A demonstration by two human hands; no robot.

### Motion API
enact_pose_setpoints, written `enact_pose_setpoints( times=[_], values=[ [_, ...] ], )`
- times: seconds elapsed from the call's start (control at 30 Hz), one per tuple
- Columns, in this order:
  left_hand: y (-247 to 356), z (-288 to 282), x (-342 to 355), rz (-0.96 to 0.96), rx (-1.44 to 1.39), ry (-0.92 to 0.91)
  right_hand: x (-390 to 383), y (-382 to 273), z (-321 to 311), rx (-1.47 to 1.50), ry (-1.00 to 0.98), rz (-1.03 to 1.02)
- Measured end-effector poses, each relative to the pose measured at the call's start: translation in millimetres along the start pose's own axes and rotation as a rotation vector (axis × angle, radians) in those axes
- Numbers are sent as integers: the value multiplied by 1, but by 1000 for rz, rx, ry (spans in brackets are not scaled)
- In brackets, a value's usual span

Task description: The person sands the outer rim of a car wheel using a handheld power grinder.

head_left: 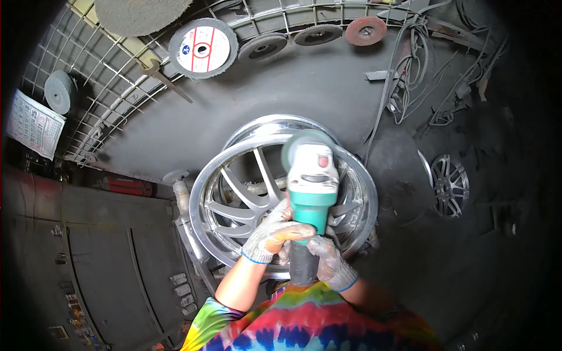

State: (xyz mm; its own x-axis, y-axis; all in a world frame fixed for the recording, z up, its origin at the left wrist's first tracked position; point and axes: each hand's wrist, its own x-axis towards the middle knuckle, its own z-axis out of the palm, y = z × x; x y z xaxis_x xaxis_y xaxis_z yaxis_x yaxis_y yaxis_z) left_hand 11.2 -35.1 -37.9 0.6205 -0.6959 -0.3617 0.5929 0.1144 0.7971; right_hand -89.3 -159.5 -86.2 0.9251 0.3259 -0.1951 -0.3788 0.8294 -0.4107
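Both my hands wear pale work gloves and hold an angle grinder (310, 199) with a teal body, a whitish head and a dark rear end. My left hand (272, 237) is closed round the left side of its body, partly hidden behind it. Lower down, my right hand (332, 263) wraps the rear part from the right. The grinder's disc (304, 143) is blurred and overlaps the far rim of a silver alloy wheel (237, 190); whether it touches the metal I cannot tell. The wheel lies in front of me, its spokes facing up.
A wire grid (120, 76) at the back holds several abrasive discs, among them a white-and-red-faced disc (202, 49), and a wrench (167, 82). Loose cables (410, 70) hang at the back right. Another alloy wheel (450, 186) stands at the right. A metal frame (193, 243) is beside the wheel.
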Motion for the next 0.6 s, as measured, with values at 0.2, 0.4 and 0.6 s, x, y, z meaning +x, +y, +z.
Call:
enact_pose_setpoints(
  times=[0.2, 0.4, 0.6],
  values=[
    [11, 13, 8, 13, 202, -31, -8, 1, -1, 149, -3, -23],
    [-13, -5, 5, 122, -157, -56, 10, -29, 23, -275, 41, -71],
    [-15, 21, 19, 33, 197, -110, -19, 3, -38, 195, -73, 28]
  ],
)
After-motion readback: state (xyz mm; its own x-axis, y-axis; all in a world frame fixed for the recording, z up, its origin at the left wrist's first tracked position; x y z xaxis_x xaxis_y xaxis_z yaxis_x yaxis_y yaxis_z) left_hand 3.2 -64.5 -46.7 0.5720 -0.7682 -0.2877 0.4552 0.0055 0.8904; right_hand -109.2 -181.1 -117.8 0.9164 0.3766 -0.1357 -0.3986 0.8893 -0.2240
